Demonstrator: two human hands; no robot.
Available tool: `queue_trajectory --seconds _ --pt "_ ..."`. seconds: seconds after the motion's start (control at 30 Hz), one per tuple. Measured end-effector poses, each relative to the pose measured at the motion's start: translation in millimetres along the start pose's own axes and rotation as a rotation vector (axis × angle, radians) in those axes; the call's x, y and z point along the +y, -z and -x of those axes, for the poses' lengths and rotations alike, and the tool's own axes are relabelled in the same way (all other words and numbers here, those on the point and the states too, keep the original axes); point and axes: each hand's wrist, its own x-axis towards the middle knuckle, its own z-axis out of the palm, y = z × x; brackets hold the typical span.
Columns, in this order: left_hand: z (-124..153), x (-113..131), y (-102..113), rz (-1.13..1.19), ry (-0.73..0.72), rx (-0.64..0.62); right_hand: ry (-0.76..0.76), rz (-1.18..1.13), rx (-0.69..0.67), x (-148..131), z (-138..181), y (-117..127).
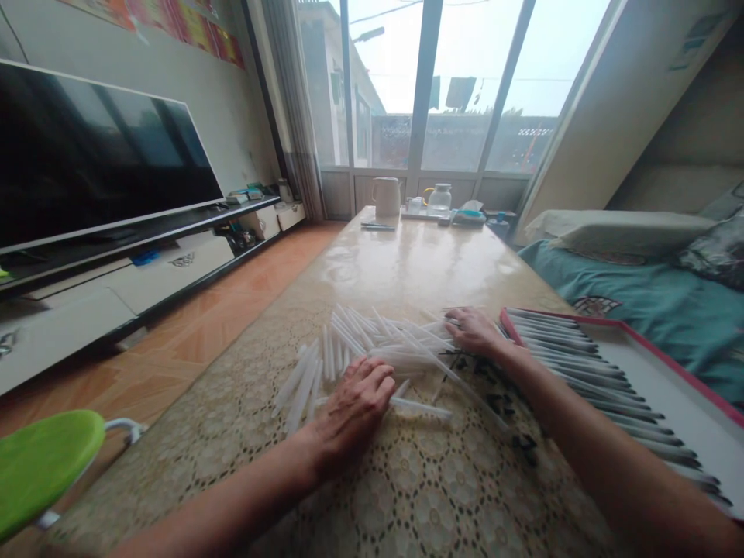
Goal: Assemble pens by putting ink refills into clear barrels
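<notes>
A heap of slim, translucent white plastic tubes [372, 329] lies across the patterned table cover [407, 480]. My left hand [360, 395] rests at the near side of the heap, its fingers bent and close together; tubes show on both sides of it, and what is under the fingertips is hidden. At the right end of the heap, my right hand [473, 329] reaches in with fingers drawn together, and its grip is too blurred to make out. Below my right forearm lie several small black pieces [503, 403]. Dark-tipped slender sticks [604, 387], looking sleeved, lie in a row in a red-edged box [691, 411].
At the table's far end stand a pale kettle [387, 197], a glass jug [440, 200] and a tissue pack [470, 211]. A green stool [49, 465] is at the near left. A bed or sofa with a teal cover [668, 287] borders the right side.
</notes>
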Motion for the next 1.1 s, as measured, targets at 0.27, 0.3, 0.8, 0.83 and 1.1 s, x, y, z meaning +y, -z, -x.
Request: queue_trajectory --seconds 0.27,0.3,0.8,0.83,1.1 --pt "7 -8 13 0.014 0.061 0.122 0.082 -0.129 0.156 -26 76 24" --pt "12 -3 16 0.014 0.054 0.147 0.103 -0.156 0.15 -30 89 24" --pt "28 18 10 0.257 0.278 0.134 0.3 -0.317 0.101 -68 150 -4" --pt "24 21 9 0.406 0.376 0.151 0.31 -0.345 0.132 -69 150 -5" --pt "-6 57 -15 1.771 0.915 0.313 0.373 -0.458 0.154 -71 151 5"
